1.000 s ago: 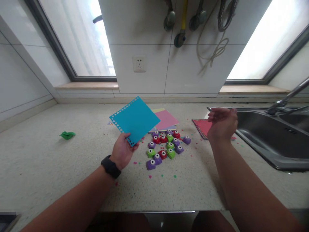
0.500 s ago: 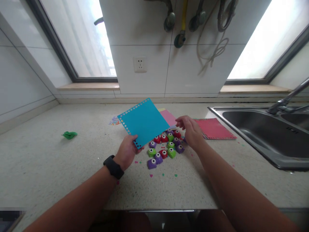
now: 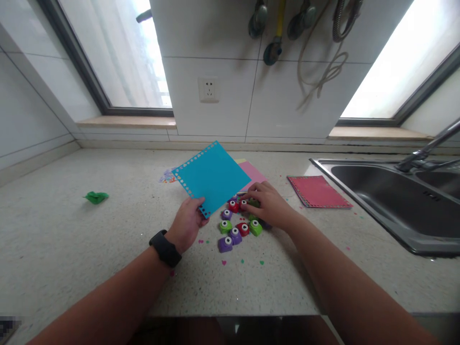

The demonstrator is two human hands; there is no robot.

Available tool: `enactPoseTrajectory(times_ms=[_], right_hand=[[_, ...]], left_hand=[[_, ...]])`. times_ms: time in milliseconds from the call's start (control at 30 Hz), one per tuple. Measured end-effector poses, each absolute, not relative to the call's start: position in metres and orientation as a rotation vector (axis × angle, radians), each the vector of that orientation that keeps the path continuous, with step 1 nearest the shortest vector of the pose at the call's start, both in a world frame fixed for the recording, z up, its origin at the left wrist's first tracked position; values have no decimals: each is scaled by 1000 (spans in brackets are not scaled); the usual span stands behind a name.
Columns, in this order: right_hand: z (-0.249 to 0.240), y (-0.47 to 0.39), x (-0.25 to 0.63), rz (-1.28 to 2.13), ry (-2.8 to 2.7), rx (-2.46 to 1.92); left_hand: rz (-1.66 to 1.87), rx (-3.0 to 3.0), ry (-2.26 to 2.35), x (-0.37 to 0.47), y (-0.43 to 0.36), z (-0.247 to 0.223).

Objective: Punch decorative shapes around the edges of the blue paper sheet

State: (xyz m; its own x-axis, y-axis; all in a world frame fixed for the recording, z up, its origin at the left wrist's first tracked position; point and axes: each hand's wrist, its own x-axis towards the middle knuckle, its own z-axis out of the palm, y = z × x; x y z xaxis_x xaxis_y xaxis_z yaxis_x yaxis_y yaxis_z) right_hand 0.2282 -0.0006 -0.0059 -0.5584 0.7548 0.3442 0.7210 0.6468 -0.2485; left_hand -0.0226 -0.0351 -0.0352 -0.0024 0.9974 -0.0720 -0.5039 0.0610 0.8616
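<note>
A blue paper sheet (image 3: 213,177) with small holes punched along two edges is pinched at its lower corner by my left hand (image 3: 187,221). My right hand (image 3: 268,205) reaches over the group of small punches, its fingertips at a red punch (image 3: 243,204) near the sheet's right corner; whether it grips one is hidden. Purple punches (image 3: 225,244), green punches (image 3: 256,227) and another red punch (image 3: 243,229) stand in front, on the counter.
A red paper stack (image 3: 319,191) lies right, beside the sink (image 3: 377,201). Pink paper (image 3: 253,173) lies behind the punches. A green crumpled piece (image 3: 96,197) is at left. Paper bits (image 3: 167,176) are heaped behind the blue sheet; others are scattered in front.
My right hand has moved left from beside the red stack to over the punches, now covering several of them. My left hand still holds the blue sheet. The view has shifted slightly.
</note>
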Motion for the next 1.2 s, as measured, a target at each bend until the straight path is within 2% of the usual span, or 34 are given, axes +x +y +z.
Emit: enactPoseTrajectory(times_ms=[333,433,567,700,867,1200], right_hand=[[-7,-2,227,132,-2370,-1235],[-3,-4,225,372,-2116,-1249],[2,-5,222,908,-1512,-1194],[5,-8,220,1189,-1153,-1013],[10,-15,216,1381,-967,-821],[10,-31,203,1459,-1058,-669]], left_hand=[[1374,770,845,-21,-38,-31],[1360,778,881,-20,-39,-31],[1330,833,918,-20,-39,-33],[1315,893,931,-22,-37,-37],[1268,991,972,-24,-36,-43],[1195,1144,1077,-25,-38,-42]])
